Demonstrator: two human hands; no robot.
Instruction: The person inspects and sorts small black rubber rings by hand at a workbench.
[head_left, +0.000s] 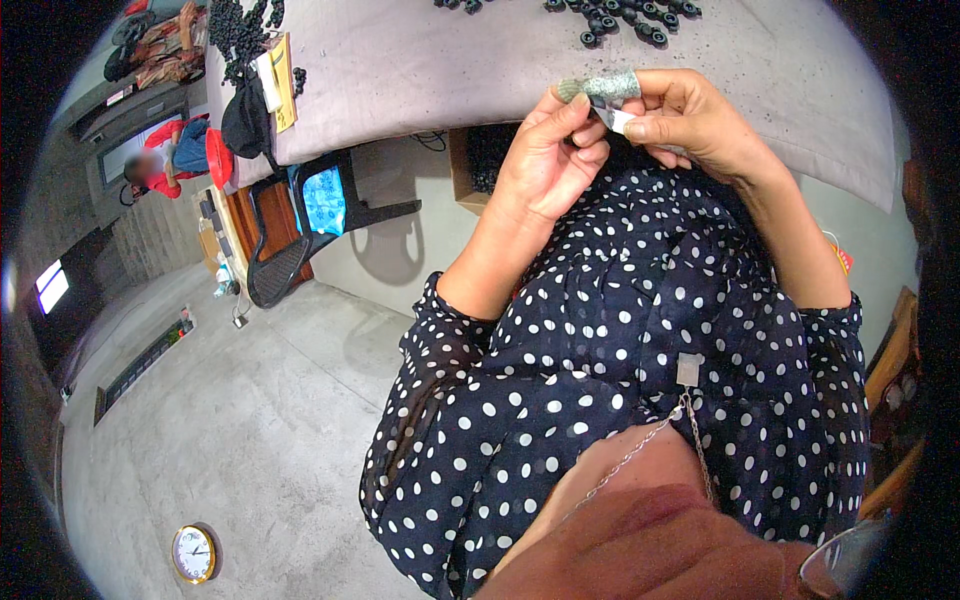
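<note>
My left hand (545, 160) and right hand (690, 120) met at the counter (420, 60) edge, fingers curled, pinching a small grey-green fabric finger cover (600, 87) between them. Beyond, small black parts (620, 18) lay scattered on the grey counter.

small black parts (620, 18) run off the top edge, shapes too small to tell. carton (470, 170) half hidden under the table (400, 70). white scrap (615, 118) mostly covered by right hand (690, 118) fingers. distant person (165, 155) blurred.
</note>
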